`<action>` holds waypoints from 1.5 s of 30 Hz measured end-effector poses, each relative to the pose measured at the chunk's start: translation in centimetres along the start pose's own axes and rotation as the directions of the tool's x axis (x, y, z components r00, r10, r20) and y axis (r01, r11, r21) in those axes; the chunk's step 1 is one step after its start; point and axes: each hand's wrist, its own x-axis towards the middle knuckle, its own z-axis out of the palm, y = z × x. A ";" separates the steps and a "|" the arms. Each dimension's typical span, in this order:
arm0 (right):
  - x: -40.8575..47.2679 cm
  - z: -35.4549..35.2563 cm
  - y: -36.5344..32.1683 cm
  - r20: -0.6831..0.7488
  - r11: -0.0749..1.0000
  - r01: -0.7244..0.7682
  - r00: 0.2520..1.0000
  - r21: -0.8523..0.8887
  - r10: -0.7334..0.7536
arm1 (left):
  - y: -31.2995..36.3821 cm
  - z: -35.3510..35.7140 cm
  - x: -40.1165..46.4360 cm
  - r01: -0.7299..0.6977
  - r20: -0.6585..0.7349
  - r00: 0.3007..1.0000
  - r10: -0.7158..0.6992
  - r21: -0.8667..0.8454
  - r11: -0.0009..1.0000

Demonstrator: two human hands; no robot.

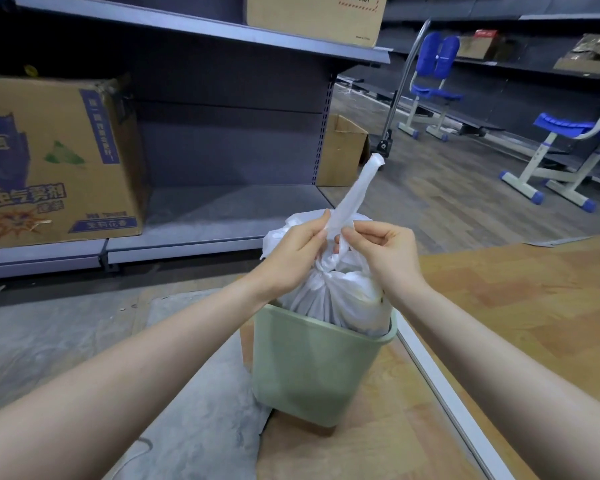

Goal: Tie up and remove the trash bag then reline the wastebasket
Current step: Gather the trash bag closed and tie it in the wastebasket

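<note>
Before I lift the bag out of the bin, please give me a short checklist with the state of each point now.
1. First knot made at the neck of the trash bag: ok.
2. Knot finished: not ok; one twisted strip stands loose above it.
3. Left hand and right hand both pinch the bag's ends: ok.
4. Wastebasket upright on the floor: ok.
5. Bag free of tears: cannot tell; only its top shows.
6. New liner within reach: cannot tell; none is in view.
</note>
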 end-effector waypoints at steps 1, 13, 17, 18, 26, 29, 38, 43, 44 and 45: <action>0.0 0.1 -0.1 -0.014 1.000 -0.022 1.000 0.017 0.022 | -0.1 -0.1 0.0 -0.005 -0.004 1.000 0.005 0.020 1.000; 0.8 1.1 0.4 -0.060 0.991 -0.130 0.990 -0.041 0.128 | -0.5 -1.1 0.1 0.026 -0.004 1.000 -0.028 -0.261 0.965; 0.3 0.9 0.3 0.210 0.995 -0.101 0.972 -0.026 0.104 | -0.3 -1.3 0.0 0.034 -0.028 0.999 -0.043 -0.266 0.963; 0.2 0.9 0.4 0.273 0.994 -0.101 0.956 -0.037 0.107 | -0.3 -1.4 0.0 0.040 -0.027 0.998 -0.049 -0.268 0.963; -0.6 1.7 0.8 0.019 0.983 -0.152 0.988 0.100 0.151 | 0.3 -2.0 0.3 0.160 0.078 0.985 -0.152 -0.112 0.981; -0.6 1.9 0.8 0.006 0.963 -0.217 0.976 0.159 0.219 | 0.2 -3.5 0.4 0.269 0.221 0.946 -0.238 -0.126 0.955; -0.6 0.9 -1.2 0.379 0.994 -0.047 0.922 -0.102 0.082 | 0.1 -4.1 0.2 0.371 0.189 0.921 -0.340 -0.164 0.914; 0.2 0.6 -1.5 0.416 0.919 0.040 0.899 -0.391 0.138 | 0.3 -3.1 0.1 0.330 0.048 0.944 -0.327 -0.207 0.921; 0.1 0.7 -1.4 0.400 0.904 0.068 0.909 -0.423 0.119 | 0.3 -2.9 0.2 0.325 0.028 0.944 -0.327 -0.221 0.919; 0.0 0.8 -1.4 0.359 0.885 0.095 0.929 -0.457 0.085 | 0.3 -2.8 0.2 0.321 0.010 0.945 -0.328 -0.229 0.919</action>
